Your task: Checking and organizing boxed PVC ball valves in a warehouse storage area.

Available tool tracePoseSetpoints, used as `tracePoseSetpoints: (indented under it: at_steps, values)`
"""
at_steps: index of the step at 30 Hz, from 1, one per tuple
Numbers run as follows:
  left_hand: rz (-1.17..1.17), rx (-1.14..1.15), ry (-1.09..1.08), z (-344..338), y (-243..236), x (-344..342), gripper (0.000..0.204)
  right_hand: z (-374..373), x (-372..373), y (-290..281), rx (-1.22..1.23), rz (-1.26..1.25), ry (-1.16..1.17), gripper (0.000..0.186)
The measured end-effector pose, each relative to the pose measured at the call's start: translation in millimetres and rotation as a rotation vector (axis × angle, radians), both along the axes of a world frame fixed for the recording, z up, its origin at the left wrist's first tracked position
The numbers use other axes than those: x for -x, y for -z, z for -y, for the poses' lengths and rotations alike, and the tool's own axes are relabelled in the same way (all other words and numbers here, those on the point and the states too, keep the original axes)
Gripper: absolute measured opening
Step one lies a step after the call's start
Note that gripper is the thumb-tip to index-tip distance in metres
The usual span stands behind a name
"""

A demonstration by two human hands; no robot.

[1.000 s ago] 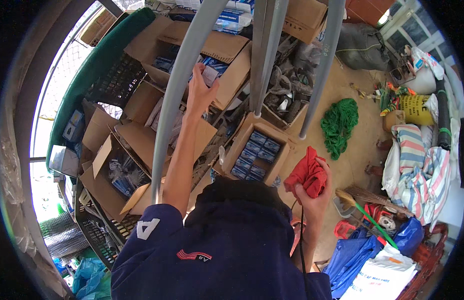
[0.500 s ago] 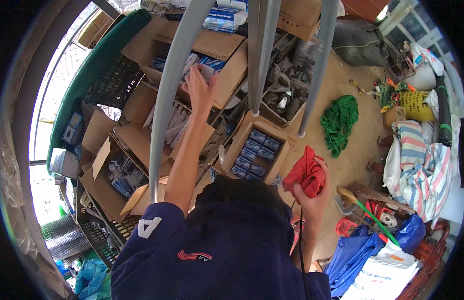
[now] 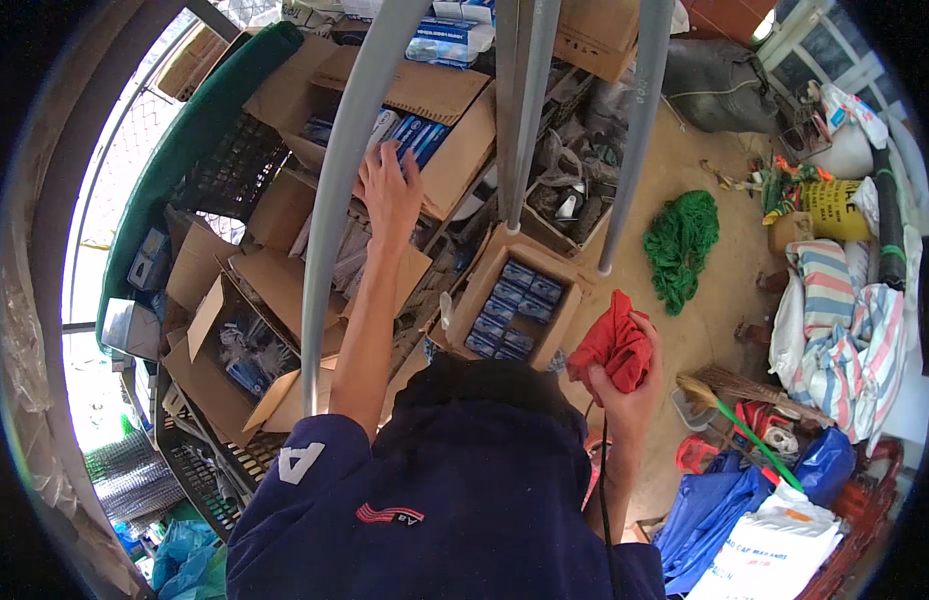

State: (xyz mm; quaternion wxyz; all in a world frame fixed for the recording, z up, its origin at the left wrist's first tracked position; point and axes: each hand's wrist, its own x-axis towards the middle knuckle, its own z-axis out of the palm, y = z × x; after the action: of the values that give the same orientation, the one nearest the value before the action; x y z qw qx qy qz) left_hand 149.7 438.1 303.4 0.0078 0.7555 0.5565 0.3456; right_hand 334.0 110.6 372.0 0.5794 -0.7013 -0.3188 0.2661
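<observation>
My left hand (image 3: 390, 195) is stretched forward at the near rim of an upper cardboard carton (image 3: 460, 160). Its fingers are apart and slightly bent, with nothing seen in them. Just beyond the fingertips, blue-and-white small boxes (image 3: 422, 138) stand in a row inside that carton. A grey pole in front hides part of the row. On the right, a crumpled red cloth (image 3: 615, 345) is held in my right hand (image 3: 630, 395), fingers and thumb wrapped round it. Between my hands, lower down, an open carton (image 3: 567, 318) holds several small blue boxes (image 3: 515, 300).
Grey metal poles (image 3: 335, 200) rise close in front of me. At left stands another open carton (image 3: 200, 390) with plastic-wrapped items. A green net (image 3: 680, 250) lies on the floor. Striped sacks (image 3: 835, 330), a broom (image 3: 700, 390) and blue plastic sheeting (image 3: 705, 510) crowd the right side.
My left hand has drawn back toward me and a little left, uncovering more of the blue boxes in the upper carton. The right hand and red cloth have hardly moved.
</observation>
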Motion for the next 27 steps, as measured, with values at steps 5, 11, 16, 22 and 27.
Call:
tracePoseSetpoints:
  at_steps: [5,11,16,22,27]
  values:
    - [-0.071,0.049,-0.08,-21,6,1,0.033,1,0,0,-0.006,-0.041,0.0,0.065]
    - [-0.181,0.381,-0.058,-37,-32,-7,0.046,7,-2,-1,-0.005,-0.001,0.02,0.066]
    - [-0.186,0.364,0.037,-55,-32,7,0.054,11,-5,-2,-0.007,-0.072,0.059,0.065]
    - [-0.189,0.396,0.024,-53,-35,6,0.058,11,-2,-5,-0.023,-0.012,0.071,0.065]
    - [-0.135,0.242,0.065,-35,-53,9,0.052,13,-4,-2,-0.014,-0.007,0.087,0.065]
